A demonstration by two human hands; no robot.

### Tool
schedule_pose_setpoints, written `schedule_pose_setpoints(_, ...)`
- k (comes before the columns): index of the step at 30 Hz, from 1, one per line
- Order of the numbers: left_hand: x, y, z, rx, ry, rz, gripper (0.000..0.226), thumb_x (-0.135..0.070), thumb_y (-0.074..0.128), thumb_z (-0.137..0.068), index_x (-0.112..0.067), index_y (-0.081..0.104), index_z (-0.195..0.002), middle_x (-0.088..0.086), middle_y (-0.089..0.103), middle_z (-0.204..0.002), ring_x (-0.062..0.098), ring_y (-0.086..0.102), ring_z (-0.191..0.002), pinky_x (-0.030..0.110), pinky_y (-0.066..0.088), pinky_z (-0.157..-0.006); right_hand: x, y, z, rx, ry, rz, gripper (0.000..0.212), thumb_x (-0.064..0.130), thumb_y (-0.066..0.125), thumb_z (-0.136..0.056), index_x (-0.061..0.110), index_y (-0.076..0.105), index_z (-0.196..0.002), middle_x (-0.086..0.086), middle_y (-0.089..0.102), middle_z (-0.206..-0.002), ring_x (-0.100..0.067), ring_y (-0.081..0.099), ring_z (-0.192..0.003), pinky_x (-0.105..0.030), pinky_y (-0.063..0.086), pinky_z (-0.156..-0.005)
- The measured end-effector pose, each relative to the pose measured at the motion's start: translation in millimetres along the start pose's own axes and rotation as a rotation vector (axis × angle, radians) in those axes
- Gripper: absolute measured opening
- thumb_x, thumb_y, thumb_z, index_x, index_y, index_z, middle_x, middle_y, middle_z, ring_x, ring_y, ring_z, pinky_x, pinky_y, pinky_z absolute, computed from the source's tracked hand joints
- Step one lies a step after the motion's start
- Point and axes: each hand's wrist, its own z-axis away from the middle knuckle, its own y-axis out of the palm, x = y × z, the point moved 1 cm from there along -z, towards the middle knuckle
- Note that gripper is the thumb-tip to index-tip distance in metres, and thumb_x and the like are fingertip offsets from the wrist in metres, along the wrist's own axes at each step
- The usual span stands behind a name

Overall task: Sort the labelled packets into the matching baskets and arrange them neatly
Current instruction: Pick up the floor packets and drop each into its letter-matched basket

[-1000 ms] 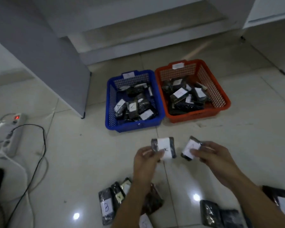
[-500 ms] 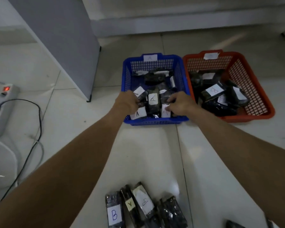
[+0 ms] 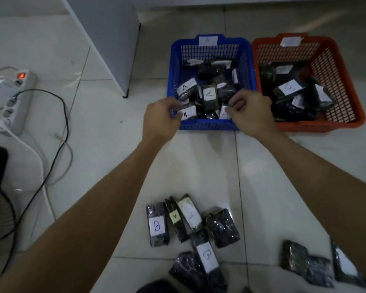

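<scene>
Hands reach over the near rim of the blue basket (image 3: 211, 47), which sits at about 12 o'clock on the tiled floor (image 3: 106, 144) with a paper tag marked A on its far wall. The left hand (image 3: 161, 118) hangs at the basket's near left corner, fingers curled inward, and the packet marked A (image 3: 187, 113) lies just past its fingertips at 3 o'clock from it; whether the fingers pinch that packet or only touch it I cannot tell. The right hand (image 3: 250, 112) is at the near right corner, fingers curled, thumb and forefinger appearing to pinch the corner of a white-labelled packet (image 3: 224, 114) at its 9 o'clock. More A packets lie jumbled in the blue basket beyond both hands. The orange basket (image 3: 342, 81) stands touching the blue one at 3 o'clock and holds dark packets with white labels. Loose packets lie on the floor at 6 o'clock, between the forearms, among them one marked B (image 3: 157, 226). A power strip (image 3: 15, 100) with a lit red switch lies at 9 o'clock.
</scene>
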Motion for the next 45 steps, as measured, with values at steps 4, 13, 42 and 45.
schedule_pose_setpoints(4,12.0,7.5,102.5,0.089,-0.095,-0.015,0.024,-0.029,0.073,-0.083,-0.025,0.072,-0.106,-0.013,0.072,-0.097,0.013,0.064,-0.094,0.023,0.046,-0.085,11.0,3.8,83.5,0.48,0.055,0.082,0.028,0.041,0.088,-0.069,0.026,0.068,-0.082,0.009,0.066,-0.076,-0.006,0.063,-0.069,-0.032,0.056,-0.07)
schedule_pose_setpoints(13,18.3,36.0,206.3,0.641,-0.216,-0.465,0.084,-0.058,0.077,-0.066,-0.029,0.046,-0.138,0.0,0.048,-0.135,0.024,0.036,-0.128,0.043,0.034,-0.102,-1.3,21.1,241.7,0.641,0.466,0.38,0.095,0.088,0.072,-0.044,0.024,0.049,-0.111,0.004,0.061,-0.108,-0.02,0.062,-0.096,-0.036,0.056,-0.08)
schedule_pose_setpoints(42,-74.9,17.1,190.0,0.484,-0.793,1.192,0.031,-0.025,0.061,-0.088,-0.008,0.07,-0.113,0.014,0.07,-0.118,0.033,0.064,-0.104,0.054,0.047,-0.098,-13.4,-41.1,223.2,0.048,-0.18,-0.317,0.062,0.004,0.087,-0.055,0.018,0.049,-0.101,-0.002,0.049,-0.138,-0.017,0.048,-0.134,-0.028,0.05,-0.098)
schedule_pose_setpoints(45,-75.5,18.6,185.1,0.453,-0.8,1.14,0.027,-0.027,0.062,-0.09,-0.013,0.073,-0.111,0.008,0.074,-0.107,0.024,0.068,-0.092,0.041,0.058,-0.078,-18.7,-40.8,218.8,0.043,-0.087,-0.388,0.072,0.006,0.092,-0.056,0.016,0.046,-0.11,0.004,0.056,-0.123,-0.015,0.06,-0.113,-0.03,0.057,-0.088)
